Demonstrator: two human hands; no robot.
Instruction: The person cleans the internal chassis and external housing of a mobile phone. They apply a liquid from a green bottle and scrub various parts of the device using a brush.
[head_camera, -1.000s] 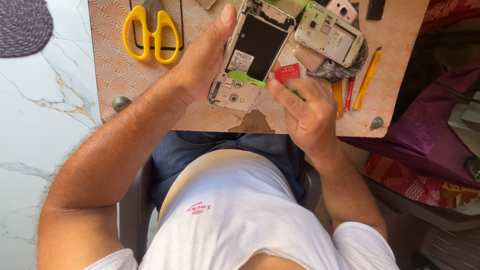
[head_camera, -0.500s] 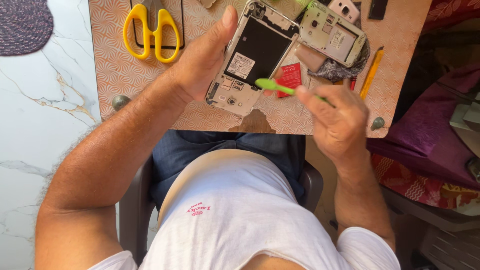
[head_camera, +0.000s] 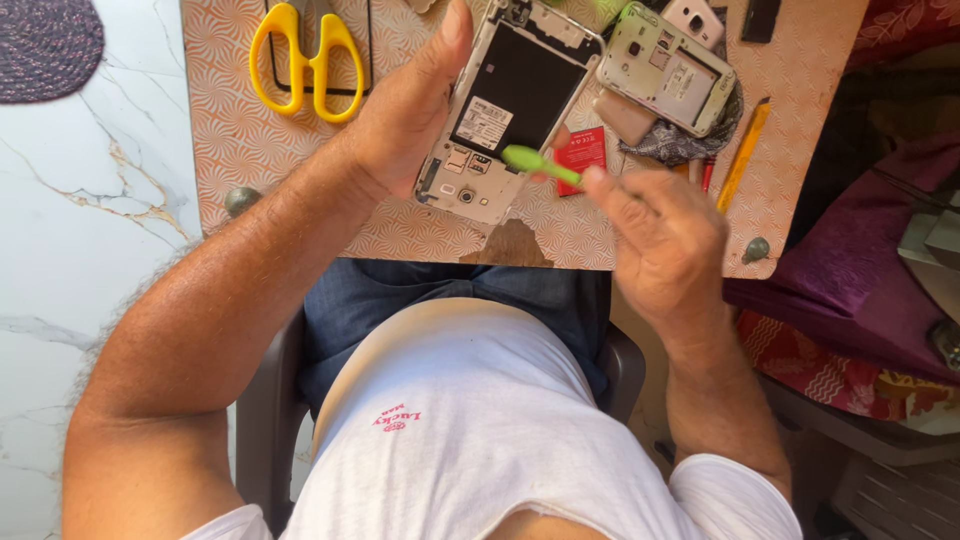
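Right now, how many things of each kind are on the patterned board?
Opened phones with the back off: 2, one in the left hand at, one lying at
Yellow-handled scissors: 1
Green plastic pry tool, in the right hand: 1
Small red card: 1
Yellow pencil-like stick: 1
Total: 6

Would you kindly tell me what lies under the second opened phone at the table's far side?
Under the second opened phone a crumpled dark cloth shows at its near edge, on the patterned table. Whatever else lies beneath is covered by the phone.
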